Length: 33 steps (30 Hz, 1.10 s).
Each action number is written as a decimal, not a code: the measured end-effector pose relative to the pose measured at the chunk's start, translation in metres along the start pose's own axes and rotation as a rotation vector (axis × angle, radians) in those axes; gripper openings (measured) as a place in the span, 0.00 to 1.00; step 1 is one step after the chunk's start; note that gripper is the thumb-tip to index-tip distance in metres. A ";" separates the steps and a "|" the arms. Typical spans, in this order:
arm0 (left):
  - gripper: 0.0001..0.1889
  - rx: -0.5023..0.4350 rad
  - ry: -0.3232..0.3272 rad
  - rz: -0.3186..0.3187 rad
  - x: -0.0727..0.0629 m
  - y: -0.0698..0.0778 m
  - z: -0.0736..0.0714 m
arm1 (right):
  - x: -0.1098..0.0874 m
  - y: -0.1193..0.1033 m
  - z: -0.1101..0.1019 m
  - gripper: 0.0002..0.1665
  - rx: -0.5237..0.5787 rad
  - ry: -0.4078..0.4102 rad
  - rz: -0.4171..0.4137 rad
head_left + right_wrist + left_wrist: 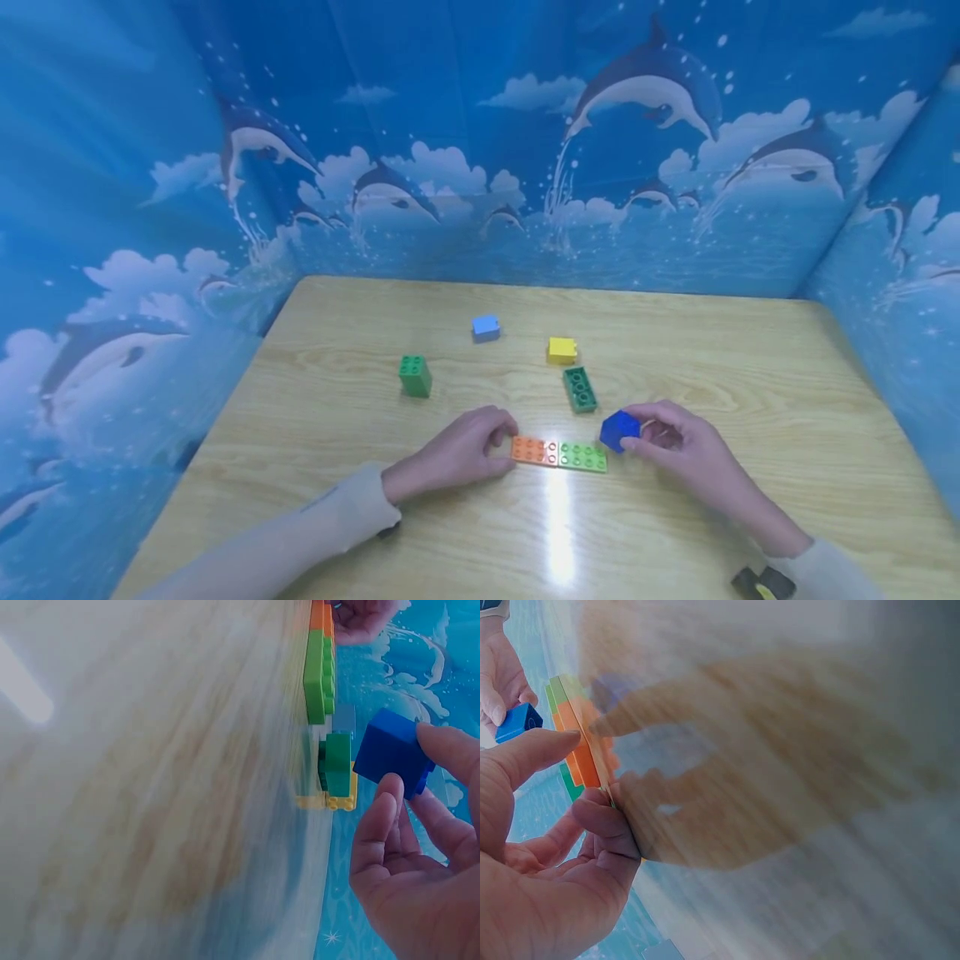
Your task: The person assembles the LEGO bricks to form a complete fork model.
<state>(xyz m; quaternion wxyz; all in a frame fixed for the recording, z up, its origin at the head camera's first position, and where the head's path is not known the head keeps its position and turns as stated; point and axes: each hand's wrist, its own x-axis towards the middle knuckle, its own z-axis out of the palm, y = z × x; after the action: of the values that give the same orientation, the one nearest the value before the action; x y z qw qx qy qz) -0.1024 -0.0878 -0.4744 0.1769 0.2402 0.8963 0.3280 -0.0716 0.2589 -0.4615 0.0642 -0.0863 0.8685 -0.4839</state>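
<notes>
In the head view my left hand point(474, 446) is at the left end of an orange brick point(531, 450), its thumb and curled fingers holding that end. The orange brick lies studs up, end to end with a light green brick point(582, 457). My right hand point(686, 442) pinches a dark blue brick point(619, 431) between thumb and fingers, just right of the light green one. The right wrist view shows this blue brick point(388, 752) tilted, its studs toward the palm. Close behind lies a dark green brick point(580, 389) with its hollow underside up.
Farther back on the wooden table point(337, 333) are a yellow brick point(561, 351) on its side and a light blue brick point(486, 328). A tall green block point(416, 377) stands left, beyond my left hand. A dolphin-patterned curtain point(450, 125) surrounds the table's back and sides.
</notes>
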 end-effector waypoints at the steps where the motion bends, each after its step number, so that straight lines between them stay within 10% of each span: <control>1: 0.20 0.003 0.001 0.002 0.000 0.000 0.000 | -0.001 0.000 0.001 0.27 0.001 0.000 -0.011; 33: 0.18 -0.027 0.010 -0.028 0.002 0.001 0.001 | -0.013 -0.005 0.025 0.27 -0.106 0.005 -0.258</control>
<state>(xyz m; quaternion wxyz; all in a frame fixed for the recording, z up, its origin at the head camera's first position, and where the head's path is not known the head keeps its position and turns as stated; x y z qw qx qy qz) -0.1031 -0.0856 -0.4751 0.1803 0.2238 0.8959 0.3388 -0.0532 0.2382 -0.4698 -0.0054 -0.1995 0.8747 -0.4416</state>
